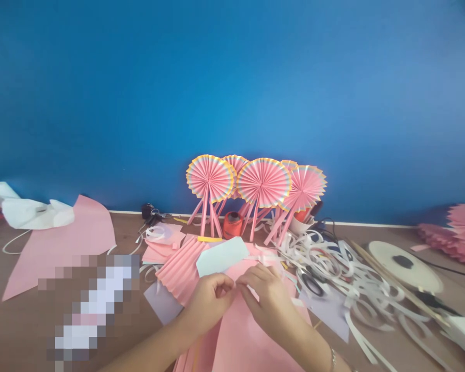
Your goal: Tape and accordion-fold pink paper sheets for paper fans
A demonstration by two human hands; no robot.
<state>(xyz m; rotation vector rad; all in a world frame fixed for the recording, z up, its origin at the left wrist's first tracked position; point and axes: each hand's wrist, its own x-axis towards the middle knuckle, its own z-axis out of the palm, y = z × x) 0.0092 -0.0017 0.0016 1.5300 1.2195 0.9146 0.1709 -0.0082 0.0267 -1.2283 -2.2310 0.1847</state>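
My left hand (212,299) and my right hand (266,295) meet fingertip to fingertip over pink paper (251,336). Both are closed in a pinch; whatever lies between the fingers is too small to make out, though a bit of white shows under my right fingers. Just beyond my hands lies a pale blue piece of paper (221,257) with cut corners. To its left, a pleated pink sheet (180,276) spreads out, its folds partly covered by my left hand. A pair of scissors (312,283) with dark handles lies right of my right hand.
Round pink paper fans (263,182) on paper legs stand against the blue wall (232,77). An orange-red roll (233,225) sits between them. Curled white strips (333,258) heap up at right, near a pale disc (405,266). Large pink paper (67,245) lies at left.
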